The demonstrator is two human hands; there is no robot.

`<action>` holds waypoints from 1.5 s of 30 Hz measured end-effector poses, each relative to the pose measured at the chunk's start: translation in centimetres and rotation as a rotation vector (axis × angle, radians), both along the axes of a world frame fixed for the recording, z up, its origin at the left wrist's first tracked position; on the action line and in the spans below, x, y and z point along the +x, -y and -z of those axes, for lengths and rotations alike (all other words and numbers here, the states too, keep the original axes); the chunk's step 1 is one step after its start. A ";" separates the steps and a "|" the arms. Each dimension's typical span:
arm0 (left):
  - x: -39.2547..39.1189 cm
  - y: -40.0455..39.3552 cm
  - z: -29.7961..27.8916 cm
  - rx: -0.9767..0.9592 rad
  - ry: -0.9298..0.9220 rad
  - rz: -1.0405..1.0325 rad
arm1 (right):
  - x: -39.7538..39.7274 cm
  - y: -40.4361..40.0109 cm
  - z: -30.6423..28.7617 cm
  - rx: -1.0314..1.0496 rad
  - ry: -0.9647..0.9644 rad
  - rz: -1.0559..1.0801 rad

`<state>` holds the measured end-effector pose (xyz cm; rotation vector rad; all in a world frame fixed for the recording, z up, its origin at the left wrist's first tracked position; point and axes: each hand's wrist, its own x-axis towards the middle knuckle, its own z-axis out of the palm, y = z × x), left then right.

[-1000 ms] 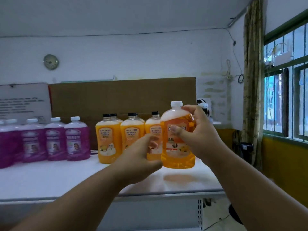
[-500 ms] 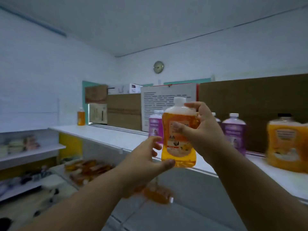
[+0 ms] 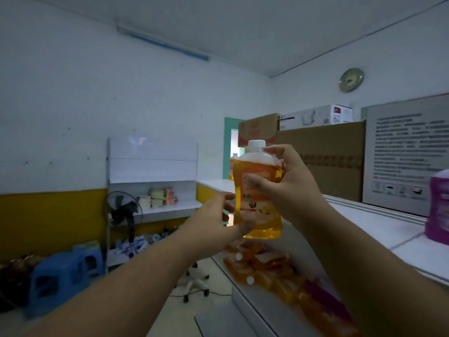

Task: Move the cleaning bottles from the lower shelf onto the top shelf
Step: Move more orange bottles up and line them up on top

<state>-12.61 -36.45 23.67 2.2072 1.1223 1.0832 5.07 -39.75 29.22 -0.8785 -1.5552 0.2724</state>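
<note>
The right hand (image 3: 289, 188) wraps the shoulder and label of the orange bottle (image 3: 258, 190), fingers closed around it; the left hand (image 3: 218, 222) cups its lower left side, thumb under the base. The bottle is upright in the air, off the front edge of the top shelf (image 3: 379, 224). More orange bottles (image 3: 269, 268) lie on the lower shelf. Judgement: keep both hands closed, carry the bottle over the front edge, set its base flat on bare surface clear of the purple bottle (image 3: 438, 205), then release.
</note>
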 end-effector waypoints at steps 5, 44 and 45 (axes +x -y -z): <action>-3.2 -10.9 -1.2 -0.008 -0.014 -0.073 | -3.3 -12.4 -2.1 -0.015 0.005 -0.047; 5.6 -78.4 -1.5 0.404 -0.680 0.465 | 0.5 -67.5 -0.8 -0.340 0.016 0.874; 5.6 -78.7 -1.2 0.410 -0.697 0.473 | 0.5 -67.2 -0.6 -0.356 0.019 0.880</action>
